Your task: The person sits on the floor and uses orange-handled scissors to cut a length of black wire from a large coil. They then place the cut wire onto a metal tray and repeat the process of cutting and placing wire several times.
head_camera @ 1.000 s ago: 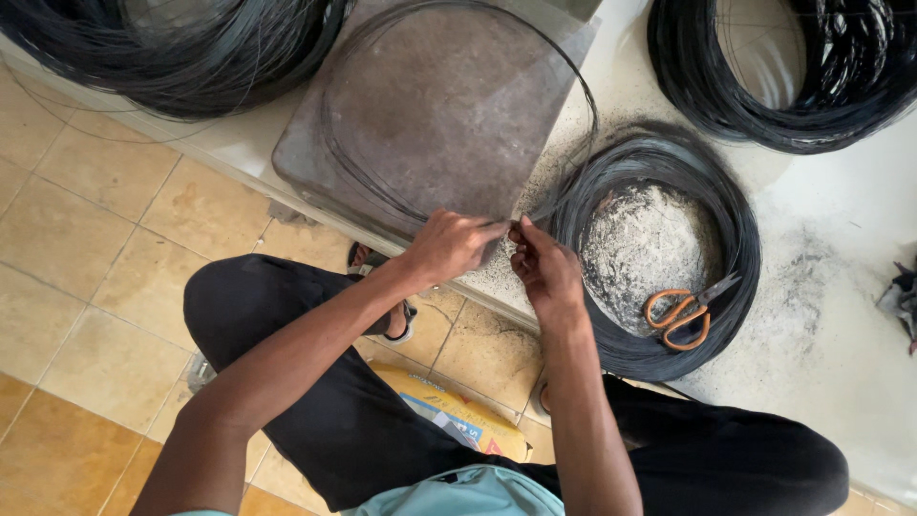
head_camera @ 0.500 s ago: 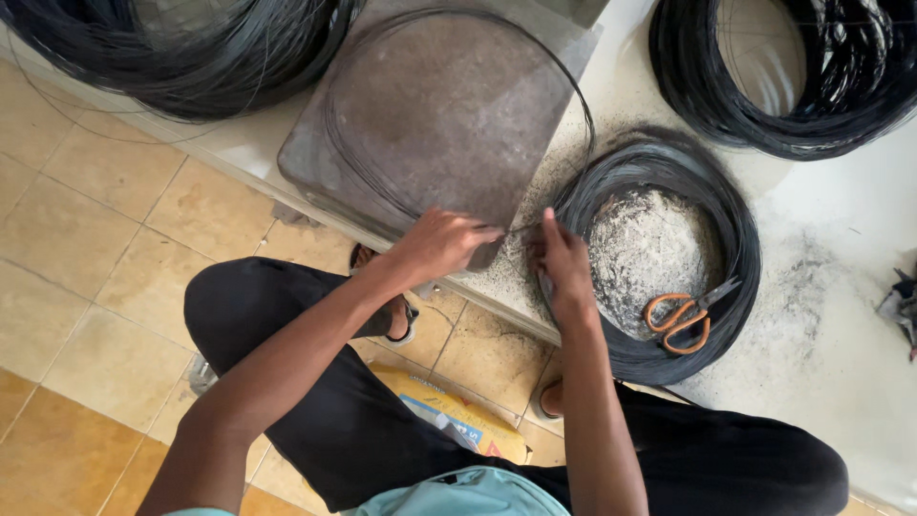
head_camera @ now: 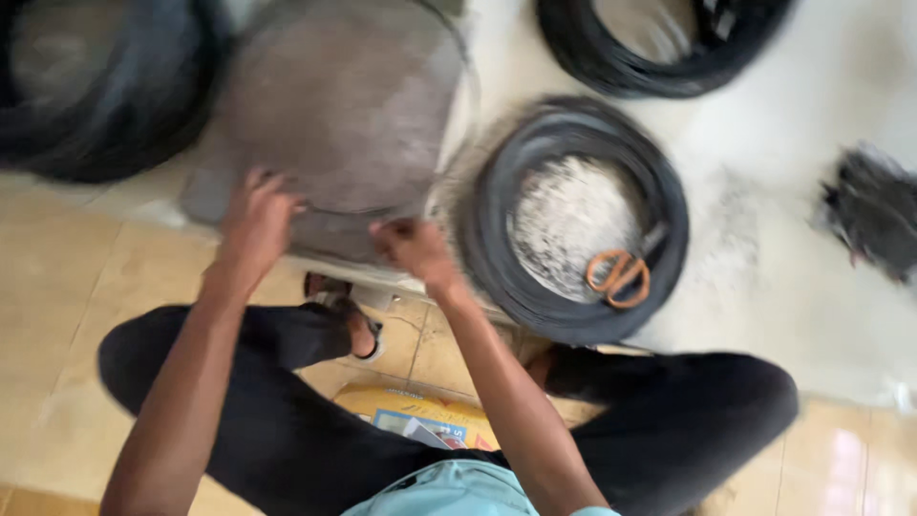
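Head view, pretty blurry: left hand now spread over grey slab, right hand apart, pinching thin wire loop, no longer bunched beside black wire coil.

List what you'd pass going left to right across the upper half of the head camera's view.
Large black wire coil at the left edge → flat grey slab → black wire coil around pale dust → orange-handled scissors → dark tangled bundle at the right edge.
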